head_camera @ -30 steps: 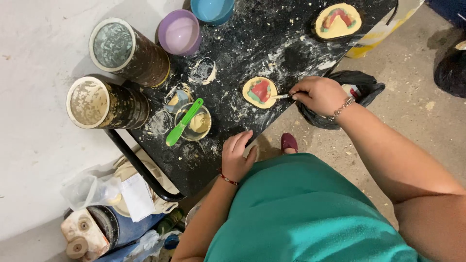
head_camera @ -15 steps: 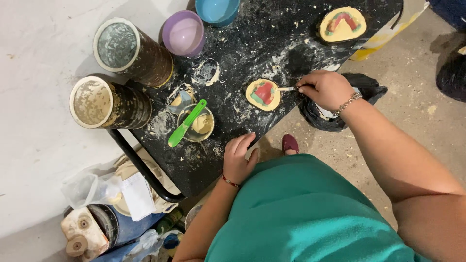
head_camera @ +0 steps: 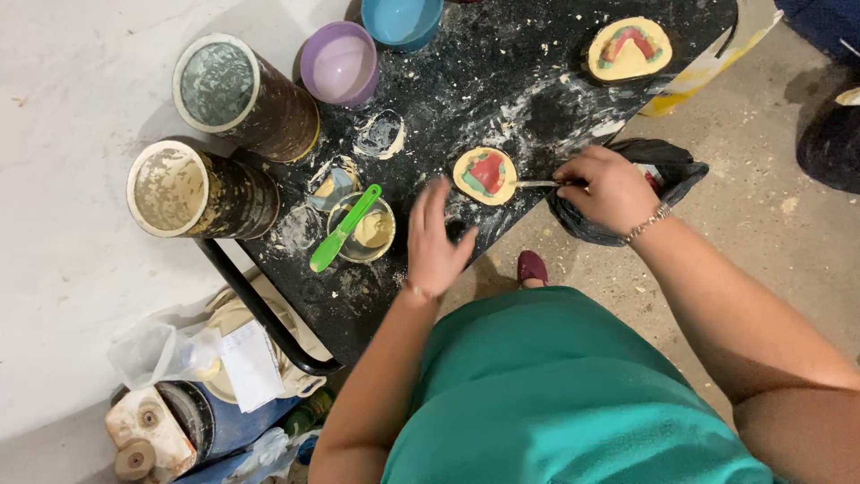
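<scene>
A round yellow plaster cast with a red and green piece set in it (head_camera: 485, 175) lies on the black, plaster-spattered table (head_camera: 528, 99). My right hand (head_camera: 609, 190) grips a thin metal tool (head_camera: 536, 184) whose tip touches the cast's right edge. My left hand (head_camera: 436, 237) hovers over the table just left of and below the cast, fingers spread, holding nothing. A second, larger yellow cast with a red arch (head_camera: 630, 48) sits at the table's far right.
A small bowl of yellow mix with a green spatula (head_camera: 343, 230) stands left of my left hand. Two tall spattered cans (head_camera: 193, 186) (head_camera: 242, 94), a purple bowl (head_camera: 339, 63) and a blue bowl (head_camera: 401, 18) line the table's left side. A black bag (head_camera: 658, 166) hangs by the table edge.
My left hand has lifted off the table edge and moved up toward the cast, fingers opening. My right hand stays at the cast with the tool.
</scene>
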